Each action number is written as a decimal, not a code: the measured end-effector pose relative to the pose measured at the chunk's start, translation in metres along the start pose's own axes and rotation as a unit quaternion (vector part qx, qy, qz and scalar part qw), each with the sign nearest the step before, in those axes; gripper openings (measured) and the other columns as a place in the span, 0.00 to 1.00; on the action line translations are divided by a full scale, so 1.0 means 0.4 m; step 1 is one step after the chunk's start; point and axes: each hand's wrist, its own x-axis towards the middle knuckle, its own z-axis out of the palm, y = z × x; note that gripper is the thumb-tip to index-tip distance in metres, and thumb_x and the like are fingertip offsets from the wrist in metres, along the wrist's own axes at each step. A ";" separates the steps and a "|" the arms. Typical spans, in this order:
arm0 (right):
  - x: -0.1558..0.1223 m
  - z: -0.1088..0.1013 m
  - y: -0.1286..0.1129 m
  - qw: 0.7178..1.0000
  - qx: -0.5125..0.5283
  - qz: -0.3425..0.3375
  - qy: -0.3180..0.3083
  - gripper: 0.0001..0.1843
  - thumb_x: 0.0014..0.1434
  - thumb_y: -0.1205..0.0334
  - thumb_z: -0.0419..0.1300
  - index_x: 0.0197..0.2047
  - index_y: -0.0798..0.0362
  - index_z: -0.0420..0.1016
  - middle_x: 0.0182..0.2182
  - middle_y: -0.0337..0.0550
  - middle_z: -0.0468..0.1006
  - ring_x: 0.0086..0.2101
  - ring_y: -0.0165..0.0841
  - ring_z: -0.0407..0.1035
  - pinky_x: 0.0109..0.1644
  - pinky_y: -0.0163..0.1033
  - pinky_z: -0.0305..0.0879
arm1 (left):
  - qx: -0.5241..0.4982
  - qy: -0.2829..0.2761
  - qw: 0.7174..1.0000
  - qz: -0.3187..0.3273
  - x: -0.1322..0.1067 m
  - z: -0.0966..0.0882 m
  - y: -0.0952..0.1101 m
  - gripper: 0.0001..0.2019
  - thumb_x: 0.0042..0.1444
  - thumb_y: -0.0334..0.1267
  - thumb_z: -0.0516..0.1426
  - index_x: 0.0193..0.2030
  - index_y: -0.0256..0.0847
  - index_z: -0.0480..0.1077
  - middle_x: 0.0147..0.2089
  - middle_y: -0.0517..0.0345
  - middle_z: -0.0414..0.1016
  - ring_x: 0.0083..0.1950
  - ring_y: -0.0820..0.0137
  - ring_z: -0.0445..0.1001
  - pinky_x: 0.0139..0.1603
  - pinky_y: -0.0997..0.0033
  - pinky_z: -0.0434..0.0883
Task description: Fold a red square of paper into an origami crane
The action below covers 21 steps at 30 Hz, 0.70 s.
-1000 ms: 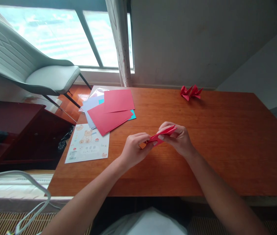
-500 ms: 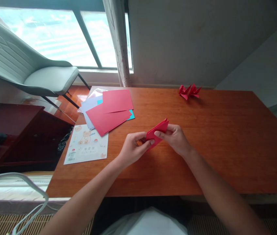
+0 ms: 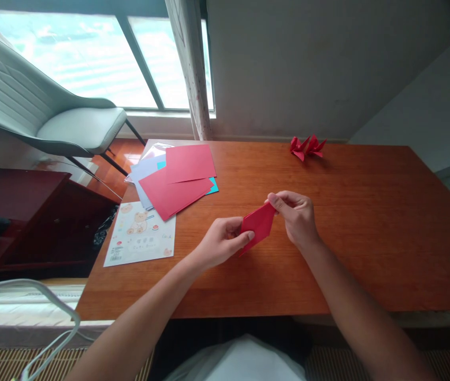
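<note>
Between my hands, above the wooden table (image 3: 352,254), is a folded red origami paper (image 3: 260,225), tilted with one corner up to the right. My left hand (image 3: 225,239) pinches its left end, thumb on the near face and fingers behind. With thumb and forefinger, my right hand (image 3: 297,214) grips the upper right corner. The layers at that corner are partly hidden by the fingertips. Two folded red paper figures (image 3: 307,148) stand near the table's far edge.
Loose red sheets (image 3: 191,163) overlap lilac and blue paper at the table's left. Nearer me lies a white sheet printed with a bear (image 3: 141,238). Beyond the left edge are a chair (image 3: 82,127), a dark red cabinet (image 3: 18,211) and a white cable (image 3: 50,301).
My right thumb has slid from the paper's face up to its upper right corner. The paper has turned a little, showing a broader face. My left hand keeps its pinch.
</note>
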 end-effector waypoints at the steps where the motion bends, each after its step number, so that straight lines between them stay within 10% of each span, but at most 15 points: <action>1: 0.002 0.000 0.000 1.000 0.013 0.000 0.017 0.16 0.54 0.47 0.69 0.27 0.51 0.79 0.22 0.38 0.75 0.23 0.28 0.65 0.26 0.35 0.62 | 0.003 0.006 1.000 0.000 0.001 -0.001 -0.001 0.18 0.59 0.50 0.60 0.39 0.32 0.75 0.30 0.58 0.68 0.30 0.74 0.64 0.29 0.75 0.61; 6: 0.002 0.016 0.019 0.991 0.100 0.067 -0.062 0.24 0.61 0.37 0.57 0.42 0.48 0.78 0.32 0.41 0.78 0.28 0.30 0.70 0.29 0.34 0.66 | -0.062 0.087 0.994 0.011 0.012 -0.003 -0.012 0.17 0.57 0.48 0.63 0.40 0.32 0.76 0.33 0.56 0.74 0.32 0.73 0.69 0.32 0.75 0.64; 10: -0.014 0.042 0.036 0.978 0.014 0.088 -0.189 0.21 0.52 0.42 0.68 0.37 0.53 0.81 0.26 0.39 0.77 0.26 0.30 0.68 0.30 0.35 0.66 | -0.108 0.140 0.984 0.020 0.026 -0.001 -0.017 0.16 0.54 0.45 0.65 0.42 0.34 0.77 0.38 0.53 0.79 0.38 0.70 0.74 0.41 0.72 0.70; 21: -0.020 0.042 0.033 0.986 -0.002 0.044 -0.158 0.15 0.52 0.48 0.69 0.34 0.52 0.81 0.28 0.39 0.78 0.29 0.32 0.70 0.34 0.36 0.68 | -0.088 0.100 0.991 -0.011 0.024 0.003 -0.023 0.17 0.51 0.46 0.66 0.42 0.33 0.78 0.35 0.54 0.79 0.34 0.70 0.74 0.35 0.73 0.70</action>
